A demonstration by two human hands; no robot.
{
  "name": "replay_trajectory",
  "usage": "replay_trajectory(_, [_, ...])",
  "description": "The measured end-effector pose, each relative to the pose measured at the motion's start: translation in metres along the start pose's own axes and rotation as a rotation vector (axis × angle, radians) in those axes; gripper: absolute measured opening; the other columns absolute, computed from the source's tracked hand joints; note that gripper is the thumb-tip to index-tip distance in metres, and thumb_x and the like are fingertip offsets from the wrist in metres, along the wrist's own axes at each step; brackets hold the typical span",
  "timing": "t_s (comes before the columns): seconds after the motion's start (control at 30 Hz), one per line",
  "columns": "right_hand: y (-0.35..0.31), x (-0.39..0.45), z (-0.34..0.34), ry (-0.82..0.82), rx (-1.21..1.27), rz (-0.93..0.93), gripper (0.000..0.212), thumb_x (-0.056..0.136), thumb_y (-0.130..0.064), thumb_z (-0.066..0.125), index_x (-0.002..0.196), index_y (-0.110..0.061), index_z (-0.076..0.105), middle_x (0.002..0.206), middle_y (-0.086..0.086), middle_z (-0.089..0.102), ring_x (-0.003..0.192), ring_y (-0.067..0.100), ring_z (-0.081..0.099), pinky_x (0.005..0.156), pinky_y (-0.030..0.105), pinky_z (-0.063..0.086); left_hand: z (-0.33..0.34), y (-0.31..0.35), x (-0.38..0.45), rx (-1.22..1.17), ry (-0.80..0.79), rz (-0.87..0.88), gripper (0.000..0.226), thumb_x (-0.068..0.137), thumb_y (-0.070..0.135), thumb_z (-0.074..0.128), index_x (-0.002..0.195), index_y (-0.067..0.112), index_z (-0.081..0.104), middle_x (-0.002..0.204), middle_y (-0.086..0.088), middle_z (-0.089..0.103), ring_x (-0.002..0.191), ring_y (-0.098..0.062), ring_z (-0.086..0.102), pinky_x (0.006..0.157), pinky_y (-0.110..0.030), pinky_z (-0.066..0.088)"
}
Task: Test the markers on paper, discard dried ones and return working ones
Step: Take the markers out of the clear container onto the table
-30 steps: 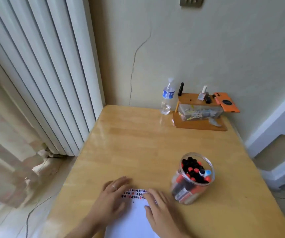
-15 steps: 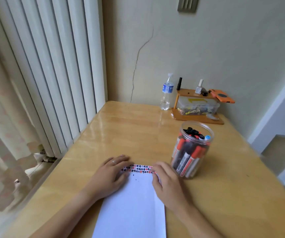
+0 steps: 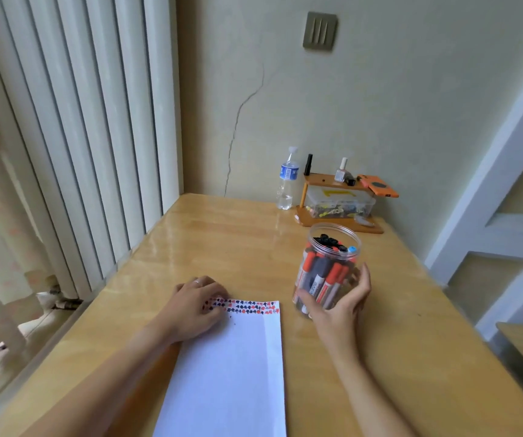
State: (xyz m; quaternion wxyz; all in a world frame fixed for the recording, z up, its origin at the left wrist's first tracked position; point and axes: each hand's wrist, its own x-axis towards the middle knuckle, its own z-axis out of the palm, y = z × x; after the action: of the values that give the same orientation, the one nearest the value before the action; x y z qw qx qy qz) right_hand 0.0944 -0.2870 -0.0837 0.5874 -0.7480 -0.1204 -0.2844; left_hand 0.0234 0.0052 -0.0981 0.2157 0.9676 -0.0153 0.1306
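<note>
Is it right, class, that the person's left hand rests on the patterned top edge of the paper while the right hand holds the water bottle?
Not quite. In the head view the right hand holds the clear marker jar, not the water bottle, which stands untouched by the wall. The left hand does rest on the patterned top edge of the paper.

The sheet of paper [image 3: 231, 367] runs off the bottom edge, its near end out of sight. The left hand [image 3: 194, 307] covers the paper's far-left corner and the start of the red-and-black marks. Beside the paper, the right hand [image 3: 337, 305] wraps the marker jar [image 3: 328, 266], hiding its base; the markers' [image 3: 325, 279] label print is too small to read. Beyond the jar, the contents of the clear box [image 3: 339, 207] are too small to tell.
</note>
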Motion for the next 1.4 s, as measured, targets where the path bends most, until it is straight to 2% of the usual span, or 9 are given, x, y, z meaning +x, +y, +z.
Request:
replay_trajectory(0.03, [0.003,0.002,0.002,-0.065,0.046,0.059,0.126,0.062,-0.022,0.099,0.158,-0.022,0.017,0.153,0.006,0.038,0.136,0.017,0.045,0.110,0.036,0.046,-0.003,0.003,0.007,0.010,-0.002,-0.023,0.040,0.080,0.056,0.042,0.109,0.043,0.065,0.112,0.020,0.054,0.111,-0.004,0.047,0.101,-0.037,0.032])
replay_trajectory(0.2, [0.010,0.019,0.010,-0.115,-0.013,0.092,0.124,0.060,-0.018,0.098,0.154,-0.042,0.022,0.149,-0.007,0.048,0.133,0.021,0.052,0.106,0.053,0.050,0.000,0.008,0.047,-0.084,0.077,-0.061,0.032,0.090,0.051,0.045,0.112,0.037,0.064,0.101,0.017,0.060,0.096,-0.003,0.056,0.090,-0.035,0.046])
replay_trajectory(0.33, [-0.004,0.031,0.024,-0.200,-0.256,-0.188,0.122,0.060,-0.013,0.095,0.158,-0.032,0.025,0.152,-0.002,0.047,0.136,0.023,0.044,0.109,0.041,0.043,0.002,0.021,0.067,-0.504,0.216,-0.103,0.018,0.102,0.035,0.056,0.118,0.035,0.064,0.106,0.015,0.067,0.098,-0.003,0.063,0.082,-0.021,0.050])
replay_trajectory(0.43, [-0.001,0.049,0.045,-0.301,-0.491,-0.390,0.118,0.057,-0.012,0.090,0.159,-0.024,0.031,0.152,0.000,0.047,0.137,0.025,0.042,0.115,0.046,0.034,0.002,0.031,0.075,-0.813,0.305,-0.138,0.024,0.103,0.038,0.052,0.123,0.033,0.063,0.114,0.007,0.068,0.100,-0.011,0.069,0.085,-0.030,0.055])
replay_trajectory(0.63, [0.008,0.066,0.075,-0.554,-0.776,-0.614,0.116,0.059,-0.011,0.087,0.159,-0.025,0.031,0.156,0.000,0.042,0.147,0.025,0.037,0.125,0.058,0.013,0.021,0.020,0.073,-0.805,0.335,-0.112,0.031,0.102,0.035,0.044,0.125,0.030,0.064,0.118,0.013,0.070,0.114,-0.008,0.063,0.097,-0.033,0.050])
replay_trajectory(0.83, [0.005,0.074,0.092,-0.571,-0.880,-0.714,0.110,0.056,0.003,0.076,0.157,-0.020,0.038,0.158,0.001,0.043,0.148,0.028,0.037,0.123,0.061,0.018,0.029,0.014,0.078,-0.681,0.392,-0.105,0.032,0.104,0.032,0.041,0.130,0.034,0.060,0.117,0.009,0.065,0.114,-0.009,0.056,0.097,-0.031,0.041])
replay_trajectory(1.0, [-0.004,0.078,0.094,-0.529,-0.971,-0.830,0.101,0.065,0.007,0.072,0.157,-0.021,0.039,0.156,0.006,0.044,0.146,0.033,0.040,0.121,0.063,0.022,0.022,0.019,0.078,-0.894,0.402,-0.115,0.032,0.112,0.029,0.035,0.132,0.026,0.060,0.122,0.007,0.069,0.118,-0.013,0.062,0.100,-0.031,0.045])
replay_trajectory(1.23, [-0.016,0.079,0.093,-0.473,-1.048,-0.971,0.091,0.075,0.007,0.058,0.159,-0.022,0.039,0.155,0.012,0.046,0.145,0.036,0.042,0.122,0.063,0.020,0.013,0.018,0.076,-1.179,0.260,-0.253,0.042,0.113,0.035,0.028,0.130,0.026,0.065,0.123,0.007,0.073,0.118,-0.008,0.065,0.098,-0.022,0.049])
replay_trajectory(1.4, [-0.018,0.085,0.091,-0.498,-1.020,-0.907,0.110,0.063,0.014,0.075,0.159,-0.022,0.036,0.155,0.008,0.044,0.146,0.033,0.040,0.123,0.062,0.018,0.017,0.016,0.082,-1.342,0.285,-0.357,0.058,0.109,0.054,0.023,0.128,0.021,0.068,0.123,-0.004,0.073,0.121,-0.027,0.065,0.107,-0.049,0.048])
